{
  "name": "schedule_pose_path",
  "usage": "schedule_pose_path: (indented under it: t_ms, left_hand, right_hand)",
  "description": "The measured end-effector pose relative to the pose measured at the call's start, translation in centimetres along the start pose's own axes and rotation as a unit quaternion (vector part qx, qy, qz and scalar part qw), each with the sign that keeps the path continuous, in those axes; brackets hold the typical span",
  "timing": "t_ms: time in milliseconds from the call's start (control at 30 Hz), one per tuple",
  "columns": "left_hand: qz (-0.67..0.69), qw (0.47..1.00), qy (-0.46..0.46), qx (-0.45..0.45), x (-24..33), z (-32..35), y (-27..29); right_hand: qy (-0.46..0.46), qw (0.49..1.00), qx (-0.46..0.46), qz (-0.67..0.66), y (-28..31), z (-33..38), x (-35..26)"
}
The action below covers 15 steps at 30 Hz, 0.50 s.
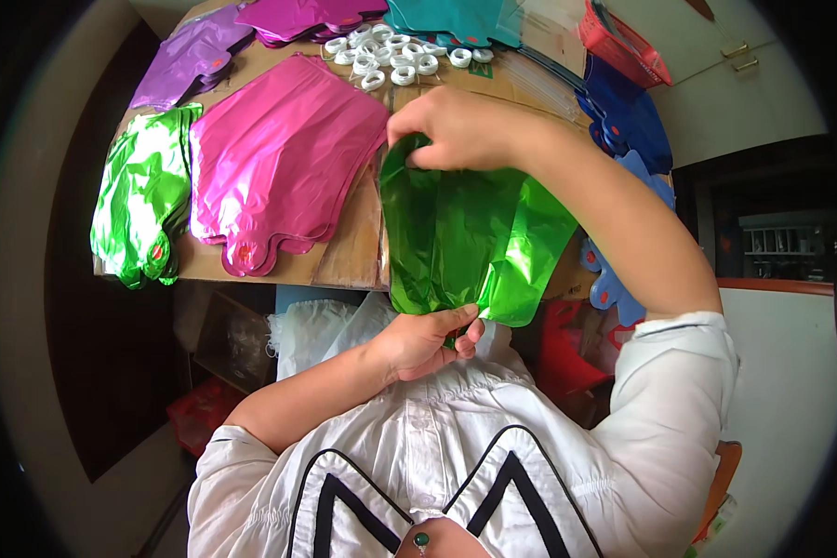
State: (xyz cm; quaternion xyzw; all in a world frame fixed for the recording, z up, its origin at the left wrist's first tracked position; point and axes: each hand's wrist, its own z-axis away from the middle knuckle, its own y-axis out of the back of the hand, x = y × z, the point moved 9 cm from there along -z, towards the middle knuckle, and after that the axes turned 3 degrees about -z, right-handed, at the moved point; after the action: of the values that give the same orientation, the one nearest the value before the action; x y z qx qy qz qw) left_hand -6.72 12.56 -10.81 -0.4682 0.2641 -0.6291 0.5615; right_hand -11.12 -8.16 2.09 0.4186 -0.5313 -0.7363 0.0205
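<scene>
Cardboard covers the whole tabletop point(349, 253), and foil piles fan out around its edge, apparently sorted by colour so the near middle is easy to get at. On the far left there's a purple stack point(193, 54), then a bright green pile point(142, 181) below it, super shiny and crumpled. Next to that is a big pink stack point(279, 149), smoother, tapering to a rounded, lobed end with a small red spot. Behind it sit a magenta stack point(307, 17) and a bunch of little white ribbon rings point(402, 52), loosely heaped, probably to stay in reach.

Dead centre, the green foil piece point(470, 232) is stretched between both hands at the table's near edge. Left hand point(430, 342) is low, thumb and fingers pinched narrow on the bottom edge. Right hand point(451, 130) is up top, fingers curled in on the upper left corner; can't tell exactly where those tips press. Guessing the two grips keep the thin, slippery stuff taut. It's glossy and creased, dark on the left, bright on the right.

Further right: dark blue foil point(634, 116), plus a red plastic basket point(628, 48) behind.
</scene>
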Motion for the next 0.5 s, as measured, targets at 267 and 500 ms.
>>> schedule_pose_path:
  t_ms: [267, 500]
  left_hand:
    - [0.019, 1.0, 0.008, -0.019, 0.0, 0.0, -0.1]
    - [0.11, 0.993, 0.026, -0.034, 0.4, -0.1, -0.2]
  right_hand:
    - [-0.098, 0.981, -0.166, 0.001, -2.3, -3.3, 0.4]
    - [-0.114, 0.983, -0.145, 0.015, -1.9, -3.1, 1.6]
